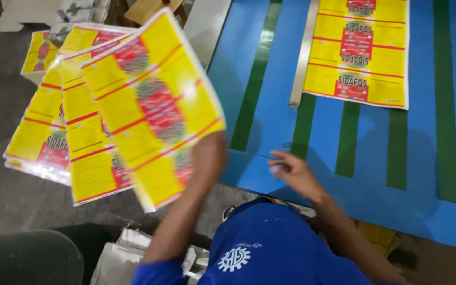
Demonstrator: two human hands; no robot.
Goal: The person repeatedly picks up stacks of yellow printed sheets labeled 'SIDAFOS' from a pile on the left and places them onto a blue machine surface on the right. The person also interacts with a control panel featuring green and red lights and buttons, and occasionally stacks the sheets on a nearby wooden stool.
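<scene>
Blue table (270,105); label sheet (359,53), maybe stacked.

The label sheets (133,105) are bright yellow with thin red lines and red blocks — the same pattern again and again. The stack of labels (360,50) is yellow and red too. The surface (238,68) is blue with dark green stripes. The shirt (275,243) is blue — with a white gear picture.
</scene>
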